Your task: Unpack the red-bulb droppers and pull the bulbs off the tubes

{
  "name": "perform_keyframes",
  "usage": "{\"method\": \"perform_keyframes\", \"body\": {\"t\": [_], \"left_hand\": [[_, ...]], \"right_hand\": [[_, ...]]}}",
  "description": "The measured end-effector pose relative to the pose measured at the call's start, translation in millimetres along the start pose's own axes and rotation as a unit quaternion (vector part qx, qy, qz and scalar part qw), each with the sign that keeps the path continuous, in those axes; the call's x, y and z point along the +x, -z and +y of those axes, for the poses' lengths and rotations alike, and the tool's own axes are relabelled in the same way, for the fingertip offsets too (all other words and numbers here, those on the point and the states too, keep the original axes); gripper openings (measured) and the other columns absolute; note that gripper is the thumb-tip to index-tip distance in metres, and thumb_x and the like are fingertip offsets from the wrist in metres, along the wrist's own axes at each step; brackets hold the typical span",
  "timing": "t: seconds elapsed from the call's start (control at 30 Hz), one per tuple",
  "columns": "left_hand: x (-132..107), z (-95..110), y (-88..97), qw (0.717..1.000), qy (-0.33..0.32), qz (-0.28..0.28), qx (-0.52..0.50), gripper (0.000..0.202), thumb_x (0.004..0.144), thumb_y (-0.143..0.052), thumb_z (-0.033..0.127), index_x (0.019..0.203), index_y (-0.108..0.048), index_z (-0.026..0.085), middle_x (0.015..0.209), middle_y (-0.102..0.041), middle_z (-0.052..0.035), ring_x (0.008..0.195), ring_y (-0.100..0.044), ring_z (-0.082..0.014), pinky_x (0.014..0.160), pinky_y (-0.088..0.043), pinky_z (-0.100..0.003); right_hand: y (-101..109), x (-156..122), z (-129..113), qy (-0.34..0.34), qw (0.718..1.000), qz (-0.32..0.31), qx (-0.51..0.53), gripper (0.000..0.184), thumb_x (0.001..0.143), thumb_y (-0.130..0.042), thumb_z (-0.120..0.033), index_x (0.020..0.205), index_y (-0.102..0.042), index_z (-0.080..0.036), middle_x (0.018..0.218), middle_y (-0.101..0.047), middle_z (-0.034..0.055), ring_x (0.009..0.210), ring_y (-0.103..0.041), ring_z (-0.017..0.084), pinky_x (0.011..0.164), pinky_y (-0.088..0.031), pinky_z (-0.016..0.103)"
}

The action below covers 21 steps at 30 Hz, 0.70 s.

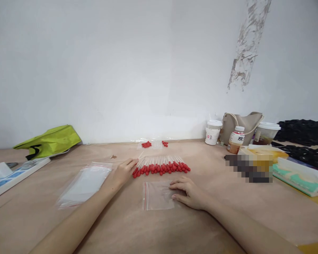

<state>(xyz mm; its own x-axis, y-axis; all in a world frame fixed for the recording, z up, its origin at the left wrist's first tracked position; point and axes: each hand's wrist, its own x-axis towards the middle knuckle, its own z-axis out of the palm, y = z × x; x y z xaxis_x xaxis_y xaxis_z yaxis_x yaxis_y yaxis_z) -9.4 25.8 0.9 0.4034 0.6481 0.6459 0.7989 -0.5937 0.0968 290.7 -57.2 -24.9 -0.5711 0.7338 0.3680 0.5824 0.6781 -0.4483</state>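
Observation:
A row of thin pale sticks with red tips [161, 167] lies side by side on the brown table covering, the tips toward me. At its left end my left hand [124, 171] has its fingertips closed on one red-tipped stick [135, 172], which slants a little from the others. Part of that stick is hidden behind the fingers. In front of the row lies a flat, clear zip bag [159, 195] with a red line along its left side. My right hand [188, 194] rests on the bag's right part, fingers apart, nothing gripped.
Left of my left arm is a stack of clear zip bags [86, 185]. Two clear packs of red-tipped sticks [146, 144] lie by the wall. A power strip [23, 174] and green bag [50, 141] stand left; a cup [213, 132], bottle [235, 141] and tissue pack [299, 176] right.

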Motion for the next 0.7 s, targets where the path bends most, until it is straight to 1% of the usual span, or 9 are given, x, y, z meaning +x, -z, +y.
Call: {"method": "perform_keyframes", "body": {"t": [0.07,0.13,0.2,0.3,0.37,0.43,0.5,0.57,0.7], "left_hand": [[-1.4,7.4,3.4,0.998,-0.015,-0.052,0.036,0.026,0.084,-0.039,0.016,0.097,-0.061,0.022,0.097,-0.064,-0.0050,0.082,-0.061,-0.0157,0.074,-0.045,-0.025],[-1.3,17.0,8.7,0.995,-0.010,-0.088,0.051,0.026,0.083,-0.039,0.015,0.095,-0.061,0.023,0.096,-0.064,-0.0040,0.081,-0.061,-0.0156,0.072,-0.044,-0.024],[0.5,27.3,13.9,0.993,0.003,-0.106,0.056,0.025,0.082,-0.041,0.015,0.091,-0.063,0.022,0.095,-0.064,-0.0042,0.080,-0.061,-0.0163,0.072,-0.044,-0.024],[4.4,40.8,21.6,0.992,0.026,-0.118,0.043,0.023,0.078,-0.045,0.017,0.089,-0.065,0.021,0.097,-0.065,-0.0050,0.084,-0.060,-0.0184,0.074,-0.043,-0.026],[6.4,47.6,27.1,0.990,0.048,-0.127,0.029,0.022,0.076,-0.048,0.020,0.089,-0.065,0.021,0.096,-0.066,-0.0046,0.086,-0.060,-0.0200,0.075,-0.043,-0.027],[7.4,51.9,32.3,0.986,0.082,-0.147,0.018,0.024,0.074,-0.050,0.023,0.092,-0.065,0.021,0.095,-0.066,-0.0044,0.087,-0.060,-0.0215,0.075,-0.043,-0.028],[7.4,52.7,35.6,0.979,0.119,-0.167,0.005,0.029,0.071,-0.054,0.028,0.097,-0.064,0.020,0.099,-0.066,-0.0050,0.089,-0.060,-0.0227,0.076,-0.043,-0.029],[6.3,48.7,36.0,0.973,0.145,-0.177,-0.015,0.037,0.068,-0.058,0.033,0.102,-0.063,0.020,0.104,-0.064,-0.0056,0.090,-0.060,-0.0238,0.078,-0.043,-0.029],[1.3,27.4,28.9,0.976,0.134,-0.164,-0.052,0.051,0.059,-0.066,0.047,0.104,-0.062,0.022,0.108,-0.060,-0.0055,0.095,-0.056,-0.0260,0.082,-0.041,-0.032]], "right_hand": [[-0.1,0.1,-0.2,0.000,1.000,-0.001,0.000,0.034,0.078,-0.054,-0.038,0.108,-0.060,-0.022,0.110,-0.058,0.0065,0.100,-0.050,0.021,0.090,-0.037,0.037],[-0.3,0.1,-0.2,0.001,1.000,-0.002,-0.001,0.034,0.078,-0.054,-0.038,0.108,-0.060,-0.022,0.110,-0.058,0.0066,0.100,-0.050,0.021,0.090,-0.037,0.037],[-0.5,0.1,0.2,0.003,1.000,0.000,0.000,0.034,0.079,-0.054,-0.037,0.108,-0.060,-0.022,0.110,-0.058,0.0065,0.100,-0.050,0.020,0.090,-0.037,0.036],[-0.6,0.1,0.9,0.003,1.000,0.002,0.001,0.034,0.079,-0.053,-0.038,0.109,-0.059,-0.023,0.110,-0.058,0.0063,0.100,-0.050,0.020,0.090,-0.038,0.036],[-0.7,-0.1,1.0,0.000,1.000,0.001,0.002,0.034,0.079,-0.052,-0.039,0.109,-0.059,-0.023,0.110,-0.058,0.0062,0.100,-0.050,0.020,0.090,-0.038,0.036],[-1.0,-0.5,0.8,-0.001,1.000,0.001,0.001,0.034,0.079,-0.052,-0.040,0.109,-0.059,-0.023,0.110,-0.057,0.0061,0.101,-0.050,0.020,0.090,-0.037,0.037],[-1.5,-0.9,0.8,-0.002,1.000,0.001,0.000,0.035,0.079,-0.052,-0.041,0.109,-0.059,-0.023,0.110,-0.057,0.0061,0.101,-0.050,0.020,0.091,-0.037,0.037],[-1.8,-0.9,1.3,-0.002,1.000,0.002,0.000,0.035,0.079,-0.052,-0.041,0.109,-0.059,-0.023,0.110,-0.057,0.0061,0.101,-0.050,0.020,0.091,-0.037,0.037],[-1.7,-0.1,2.4,0.005,1.000,0.006,-0.002,0.034,0.079,-0.053,-0.040,0.108,-0.059,-0.023,0.110,-0.058,0.0055,0.100,-0.050,0.019,0.090,-0.038,0.036]]}}
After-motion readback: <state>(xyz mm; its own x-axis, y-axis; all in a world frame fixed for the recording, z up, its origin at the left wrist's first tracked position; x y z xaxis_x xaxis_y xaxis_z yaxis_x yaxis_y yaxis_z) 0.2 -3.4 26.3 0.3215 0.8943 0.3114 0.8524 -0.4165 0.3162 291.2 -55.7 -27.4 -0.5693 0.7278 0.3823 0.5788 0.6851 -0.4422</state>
